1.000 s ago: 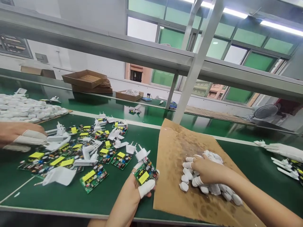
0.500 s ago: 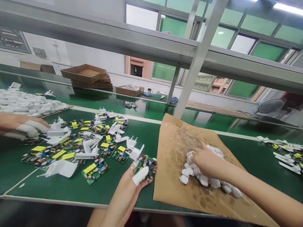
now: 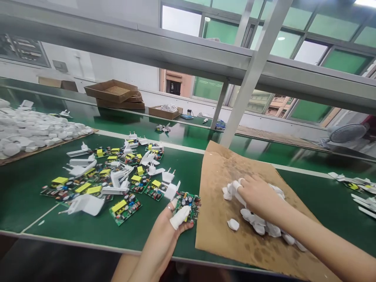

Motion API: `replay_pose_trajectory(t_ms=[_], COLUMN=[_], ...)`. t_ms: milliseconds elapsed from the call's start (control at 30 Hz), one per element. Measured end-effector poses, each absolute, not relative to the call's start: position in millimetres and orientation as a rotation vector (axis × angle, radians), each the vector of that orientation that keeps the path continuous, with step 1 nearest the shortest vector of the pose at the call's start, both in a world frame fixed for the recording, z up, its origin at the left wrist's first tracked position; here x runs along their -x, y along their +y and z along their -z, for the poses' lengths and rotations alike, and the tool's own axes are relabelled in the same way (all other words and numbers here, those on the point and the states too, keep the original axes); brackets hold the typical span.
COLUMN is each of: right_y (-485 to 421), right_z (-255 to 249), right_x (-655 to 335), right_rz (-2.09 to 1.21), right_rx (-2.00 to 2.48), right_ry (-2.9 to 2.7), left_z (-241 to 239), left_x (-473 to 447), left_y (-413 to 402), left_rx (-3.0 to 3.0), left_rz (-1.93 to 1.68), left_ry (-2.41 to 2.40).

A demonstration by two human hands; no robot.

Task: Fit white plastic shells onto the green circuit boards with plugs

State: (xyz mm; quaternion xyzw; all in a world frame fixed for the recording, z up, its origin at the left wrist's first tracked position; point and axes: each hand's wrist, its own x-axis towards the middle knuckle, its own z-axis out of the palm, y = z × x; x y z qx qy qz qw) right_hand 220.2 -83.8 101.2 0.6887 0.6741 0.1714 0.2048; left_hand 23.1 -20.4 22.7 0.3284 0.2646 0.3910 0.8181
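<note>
My left hand (image 3: 176,223), with a white finger cot on the thumb, grips a green circuit board (image 3: 192,207) near the bench's front edge. A white plug piece (image 3: 172,190) sits at the board's upper left, joined by what look like wires. Over a cardboard sheet (image 3: 217,231), my right hand (image 3: 257,192) bends its cot-covered fingers down into a pile of small white lumps (image 3: 258,225). Its fingertips are partly hidden, so what they pinch is unclear. One white lump (image 3: 233,224) lies apart, closer to the front.
Circuit boards with yellow parts (image 3: 119,205) and white plug casings (image 3: 86,204) crowd the green bench at left. Beyond them is a large heap of white pieces (image 3: 38,127). A metal post (image 3: 241,102) rises behind the cardboard. More casings (image 3: 364,201) lie far right.
My right hand has curled its fingers down and shifted some lumps leftward, leaving one apart. The other hand at far left has gone out of view. My left hand still holds the board.
</note>
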Motion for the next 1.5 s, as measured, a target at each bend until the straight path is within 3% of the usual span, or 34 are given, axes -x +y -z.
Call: replay_pose_trajectory(t_ms=[233, 367, 500, 667, 800, 1000, 1100, 1267, 1367, 1500], right_y=[-97.5, -99.3, -91.2, -86.5, -87.1, -83.0, -80.3, -82.1, -87.5, -92.5], right_z=[-67.0, -60.1, -63.5, -58.0, -52.4, -43.1, -35.1, -33.3, -36.3, -35.6], right_x=[-197.6, -189.7, -186.1, -172.2, -154.2, -141.9, -137.3, -130.7, -129.9, -127.4], right_rz=[-0.433, 0.039, 0.489, 0.524, 0.759, 0.799, 1.375, 3.124, 3.547, 3.680], right_rx=[-1.802, -2.000, -2.451, -2.715, -2.680, -2.763, -2.944, -2.503, -2.236, -2.243], right_ry=[2.110, 2.374, 2.247, 2.465, 2.789, 2.885, 2.792, 2.280, 1.941, 1.857], left_z=[-22.5, -24.5, -28.3, -27.2, -25.1, -21.4, -20.3, -23.0, -25.5, -28.6], left_x=[-23.2, -24.2, -23.6, -21.7, -24.6, -21.9, -16.7, -15.2, -19.3, -27.5], left_y=[-19.6, -20.0, -21.8, -21.2, -17.3, -16.5, -19.3, -26.6, -27.3, -18.7], left_rx=[-0.742, -0.751, -0.683, -0.640, -0.660, -0.610, -0.613, -0.726, -0.848, -1.022], left_rz=[-0.762, -0.748, -0.768, -0.770, -0.743, -0.736, -0.707, -0.801, -0.803, -0.836], left_ry=[0.601, 0.594, 0.620, 0.600, 0.530, 0.451, 0.350, 0.467, 0.629, 0.722])
